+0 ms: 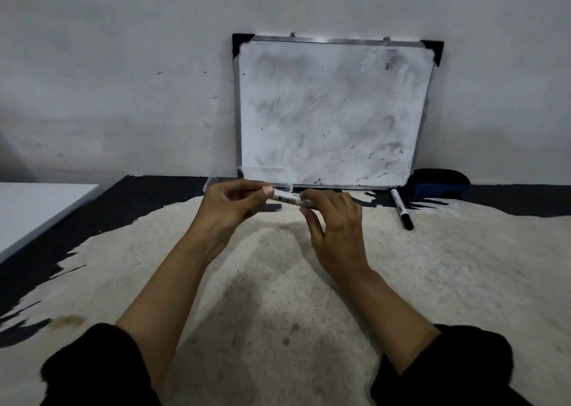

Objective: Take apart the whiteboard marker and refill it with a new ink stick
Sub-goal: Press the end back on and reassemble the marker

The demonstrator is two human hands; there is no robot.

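Note:
A white whiteboard marker (289,199) with black print is held level above the pale cloth, between both hands. My left hand (230,208) pinches its left end with thumb and fingers. My right hand (335,223) wraps around its right end, hiding that tip. A dark strip (272,208) shows just below the marker under my left fingers; I cannot tell what it is. A clear plastic case (247,178) lies behind my hands, at the foot of the whiteboard.
A smudged whiteboard (330,112) leans on the wall. A second marker (401,209) with a black cap lies on the cloth to the right. A dark blue eraser (440,186) sits behind it. A white surface (34,208) lies at the left.

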